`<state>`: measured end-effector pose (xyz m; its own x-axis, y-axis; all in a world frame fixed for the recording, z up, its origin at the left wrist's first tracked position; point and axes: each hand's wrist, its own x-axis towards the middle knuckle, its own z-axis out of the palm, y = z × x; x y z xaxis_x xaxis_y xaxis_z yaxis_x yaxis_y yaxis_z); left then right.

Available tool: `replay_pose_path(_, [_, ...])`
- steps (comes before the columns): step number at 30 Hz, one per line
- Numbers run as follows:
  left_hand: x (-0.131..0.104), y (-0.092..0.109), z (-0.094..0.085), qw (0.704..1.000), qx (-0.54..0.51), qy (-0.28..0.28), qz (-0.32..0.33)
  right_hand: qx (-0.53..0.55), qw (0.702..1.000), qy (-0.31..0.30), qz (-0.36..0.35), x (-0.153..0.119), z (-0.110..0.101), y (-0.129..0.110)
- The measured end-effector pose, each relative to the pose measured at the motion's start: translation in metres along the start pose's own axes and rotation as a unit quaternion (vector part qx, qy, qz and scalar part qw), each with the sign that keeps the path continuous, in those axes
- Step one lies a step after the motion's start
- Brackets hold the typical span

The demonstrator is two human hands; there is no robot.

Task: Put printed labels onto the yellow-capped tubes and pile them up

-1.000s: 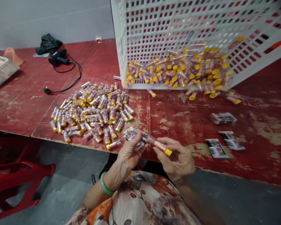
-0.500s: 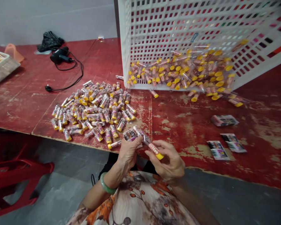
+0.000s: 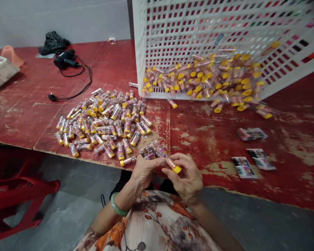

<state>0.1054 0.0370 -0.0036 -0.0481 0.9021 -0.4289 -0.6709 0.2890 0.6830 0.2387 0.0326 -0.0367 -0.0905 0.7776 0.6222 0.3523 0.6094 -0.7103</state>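
Note:
A clear tube with a yellow cap (image 3: 177, 169) points toward me at the table's front edge. My right hand (image 3: 187, 177) pinches its capped end between thumb and fingers. My left hand (image 3: 145, 171), with a green bangle at the wrist, is closed on a printed packet (image 3: 147, 152), its thumb lying across the tube. The far end of the tube, with a printed wrap in it, sticks out beyond the left thumb. A heap of capped tubes with printed packets inside (image 3: 104, 122) lies just left of my hands.
Behind my right hand a white crate (image 3: 140, 52) lies on its side, with many yellow-capped tubes (image 3: 199, 82) spilling out. Printed packets (image 3: 243, 167) lie at the right of the red table (image 3: 193, 129). A black hair dryer (image 3: 65, 59), a black bag (image 3: 53, 42) and a tray (image 3: 5, 75) are back left.
The tube has slid up and left under my left thumb, and less of its capped part shows. My left thumb now reaches farther right, while my right hand has moved slightly left.

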Motion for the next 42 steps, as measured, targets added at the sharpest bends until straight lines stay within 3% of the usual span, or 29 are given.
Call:
replay_pose_path(2, [0.0,0.004,-0.001,1.0,0.005,0.006,-0.012,0.06,0.994,-0.075,0.045,0.003,-0.006,-0.001])
replay_pose_path(4, [0.0,0.008,-0.002,1.0,0.006,0.009,-0.019,0.064,0.991,-0.114,0.033,0.006,-0.012,-0.002])
replay_pose_path(7, [0.001,0.009,-0.002,1.0,-0.007,0.013,-0.021,0.051,0.995,-0.081,0.007,0.009,-0.014,0.0])
replay_pose_path(12, [0.001,0.003,-0.001,0.999,-0.005,-0.018,-0.033,0.046,0.997,-0.027,0.047,0.016,-0.006,0.004])
replay_pose_path(15, [0.0,0.001,0.0,0.999,0.0,-0.04,-0.03,0.059,0.995,-0.031,0.07,0.022,-0.004,0.001])
replay_pose_path(21, [0.0,-0.002,-0.003,0.999,0.016,-0.037,-0.025,0.044,0.998,-0.004,0.033,0.026,-0.001,-0.005])
replay_pose_path(28, [0.002,-0.003,-0.007,0.997,0.016,-0.047,-0.056,-0.028,0.998,-0.052,-0.014,0.022,-0.005,0.0])
replay_pose_path(42, [0.0,0.003,-0.004,0.998,0.015,-0.035,-0.051,-0.032,0.999,-0.009,-0.029,0.016,-0.009,-0.007])
